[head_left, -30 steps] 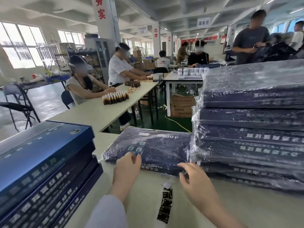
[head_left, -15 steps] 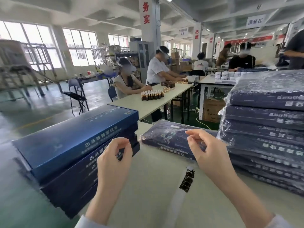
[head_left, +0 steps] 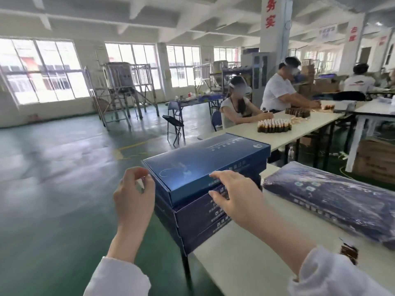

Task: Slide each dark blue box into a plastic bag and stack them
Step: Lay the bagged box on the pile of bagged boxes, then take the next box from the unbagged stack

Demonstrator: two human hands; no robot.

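Note:
A stack of dark blue boxes (head_left: 198,212) stands at the left edge of the white table (head_left: 245,259). The top box (head_left: 205,165) is a lighter blue and lies slightly askew on the pile. My left hand (head_left: 134,195) hovers at the near left corner of that top box, fingers curled, holding nothing. My right hand (head_left: 233,193) reaches over the box's near long side with its fingers spread, fingertips close to the box edge. A bagged box (head_left: 333,199) lies flat on the table to the right, wrapped in crinkled clear plastic.
Small dark packets (head_left: 349,253) lie on the table near my right sleeve. Two people sit at a long table (head_left: 307,129) with rows of brown bottles (head_left: 274,127). A folding chair (head_left: 175,127) and a metal frame (head_left: 126,92) stand on the green floor.
The view has swung left, so the tall bagged stack is out of sight. Both hands have left the bagged box and moved to the top box of the unbagged stack.

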